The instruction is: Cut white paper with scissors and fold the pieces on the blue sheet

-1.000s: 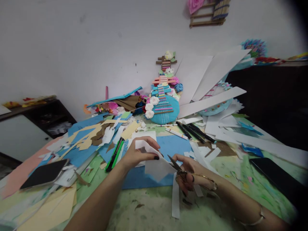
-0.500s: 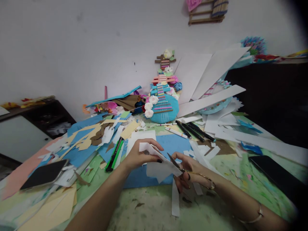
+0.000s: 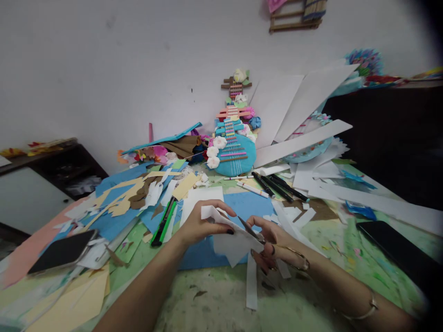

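Between thumb and fingers, my left hand [image 3: 202,223] pinches a folded piece of white paper [image 3: 230,246] over the middle of the table. My right hand [image 3: 272,237] is closed around the handles of a pair of scissors [image 3: 247,227]. The dark blades point up and left along the paper's upper right edge; how much paper lies between them I cannot tell. A blue sheet [image 3: 199,256] lies flat below both hands. A narrow white paper strip [image 3: 252,288] lies under my right hand on the table's front part.
A green box cutter [image 3: 164,221] and one phone [image 3: 62,251] lie to the left, among paper scraps. Black markers [image 3: 278,188] lie behind my right hand, another phone [image 3: 391,246] at far right. A blue paper lute [image 3: 237,154] leans against the wall.
The scissor blades look closer together along the paper's edge. The white paper has tilted slightly in my left hand. Both hands stay in nearly the same place.
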The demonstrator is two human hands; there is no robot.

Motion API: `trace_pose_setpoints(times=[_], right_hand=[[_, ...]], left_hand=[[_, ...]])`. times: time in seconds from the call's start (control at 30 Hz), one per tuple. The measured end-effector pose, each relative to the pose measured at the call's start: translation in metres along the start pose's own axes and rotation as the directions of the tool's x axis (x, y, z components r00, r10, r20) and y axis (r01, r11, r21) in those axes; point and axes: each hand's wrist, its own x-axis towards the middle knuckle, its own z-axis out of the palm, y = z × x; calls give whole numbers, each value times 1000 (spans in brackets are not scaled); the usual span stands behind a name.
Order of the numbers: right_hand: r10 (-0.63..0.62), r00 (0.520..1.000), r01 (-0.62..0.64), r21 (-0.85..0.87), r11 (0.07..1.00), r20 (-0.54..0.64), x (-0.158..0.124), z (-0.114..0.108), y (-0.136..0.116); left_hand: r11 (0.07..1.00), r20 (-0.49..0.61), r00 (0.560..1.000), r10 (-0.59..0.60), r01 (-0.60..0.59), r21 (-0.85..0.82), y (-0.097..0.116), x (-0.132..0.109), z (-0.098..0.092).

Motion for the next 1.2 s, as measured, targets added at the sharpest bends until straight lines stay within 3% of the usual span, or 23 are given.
trace_pose_setpoints(times=[0.17,0.3,0.43,0.6,0.87,1.2], right_hand=[[20,999,-20,20,1000,-30,2,-6,13],[36,997,-31,78,996,-65,4,-8,23],[-31,997,33,26,999,-74,3,-2,12],[20,999,-21,-13,1000,-43,2,4,-1],[23,1000,-24,-68,997,-17,1,1,5],[-17,1000,17,28,999,-2,1,-3,9]], left_hand=[[1000,1,1000,-20,20,-21,4,0,1],[999,-40,999,33,-32,27,8,1,0],[999,-45,998,44,-42,32,10,1,2],[1000,-25,1000,-3,4,17,10,0,6],[999,11,1000,-6,5,48,8,2,11],[998,13,999,36,-36,55,7,2,13]])
